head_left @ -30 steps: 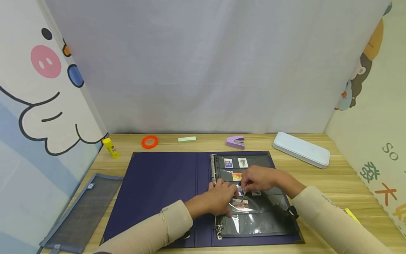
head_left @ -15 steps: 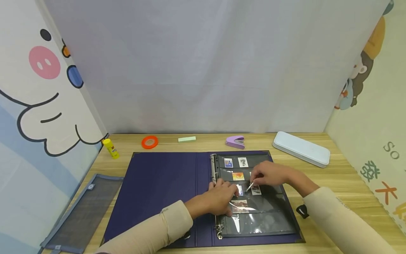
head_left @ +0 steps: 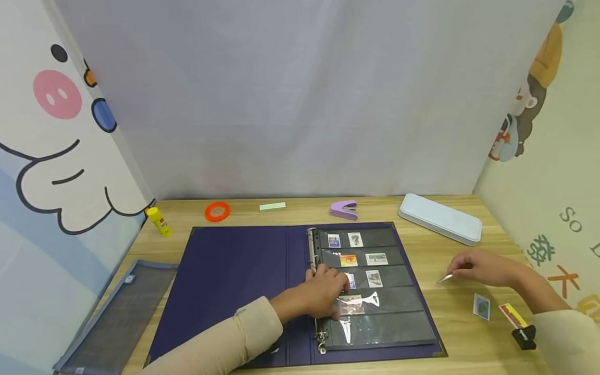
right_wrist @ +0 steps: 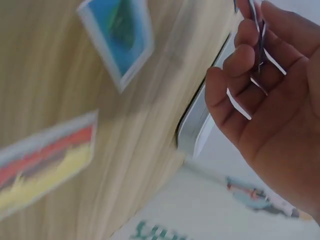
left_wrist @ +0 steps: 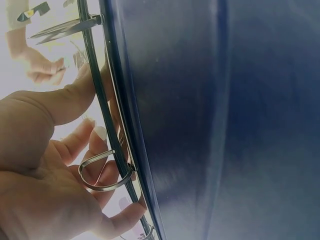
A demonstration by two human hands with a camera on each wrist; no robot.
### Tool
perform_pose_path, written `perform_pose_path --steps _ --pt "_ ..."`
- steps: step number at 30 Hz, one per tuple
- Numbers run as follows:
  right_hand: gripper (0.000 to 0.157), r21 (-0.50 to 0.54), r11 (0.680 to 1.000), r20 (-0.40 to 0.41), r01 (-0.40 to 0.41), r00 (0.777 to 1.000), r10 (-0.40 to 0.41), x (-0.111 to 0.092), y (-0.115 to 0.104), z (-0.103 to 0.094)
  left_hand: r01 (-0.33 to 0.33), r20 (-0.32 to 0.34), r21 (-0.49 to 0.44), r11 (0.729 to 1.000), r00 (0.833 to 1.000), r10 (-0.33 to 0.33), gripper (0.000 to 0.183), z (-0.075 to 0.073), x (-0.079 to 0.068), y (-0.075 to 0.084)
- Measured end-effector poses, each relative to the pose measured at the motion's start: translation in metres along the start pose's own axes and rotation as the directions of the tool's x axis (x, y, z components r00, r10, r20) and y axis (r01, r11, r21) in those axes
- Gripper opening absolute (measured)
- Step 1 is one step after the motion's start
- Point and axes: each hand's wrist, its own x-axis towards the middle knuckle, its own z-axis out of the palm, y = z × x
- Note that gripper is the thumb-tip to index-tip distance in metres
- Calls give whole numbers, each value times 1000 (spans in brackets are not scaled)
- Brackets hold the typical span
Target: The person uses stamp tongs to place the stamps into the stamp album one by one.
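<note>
A stamp album (head_left: 234, 281) lies spread flat, its ringed right side carrying a black pocket page (head_left: 394, 328) with several stamps in clear strips. My left hand (head_left: 319, 292) rests on the page beside the binder rings (left_wrist: 102, 172), fingers spread and touching the pockets. Part of a brown stamp (head_left: 352, 305) shows by the thumb. To the right of the album, my right hand (head_left: 485, 266) pinches metal tweezers (right_wrist: 261, 40), with nothing visible at their tips. Nearest to it on the table are a blue-green stamp (head_left: 481, 307) and a red and yellow stamp (head_left: 513, 315).
Along the back of the wooden table stand a glue stick (head_left: 159, 222), red tape roll (head_left: 217, 211), pale green strip (head_left: 272, 207), purple stapler (head_left: 344, 209) and light blue case (head_left: 440, 219). A grey mesh pouch (head_left: 119, 312) lies left of the album.
My right hand has lifted the tweezers off the page and swung right, past the album's edge over the table. The left hand has stayed on the page. The two loose stamps have come into sight.
</note>
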Motion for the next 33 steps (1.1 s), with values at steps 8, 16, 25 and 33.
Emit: perform_pose_path --steps 8,16,25,33 --pt "18 26 997 -15 -79 997 80 -52 40 -7 -10 -10 -18 1000 1000 10 52 2 1 -2" --pt "19 29 988 -36 -152 988 153 -79 66 -3 -9 -18 -13 1000 1000 8 51 4 0 -3" --pt "19 119 993 -12 1 1000 0 -73 71 8 -8 -13 -10 1000 1000 8 52 2 0 -2" --pt "17 56 997 -37 -48 998 50 -71 65 7 -4 -7 -11 1000 1000 4 51 1 1 -1"
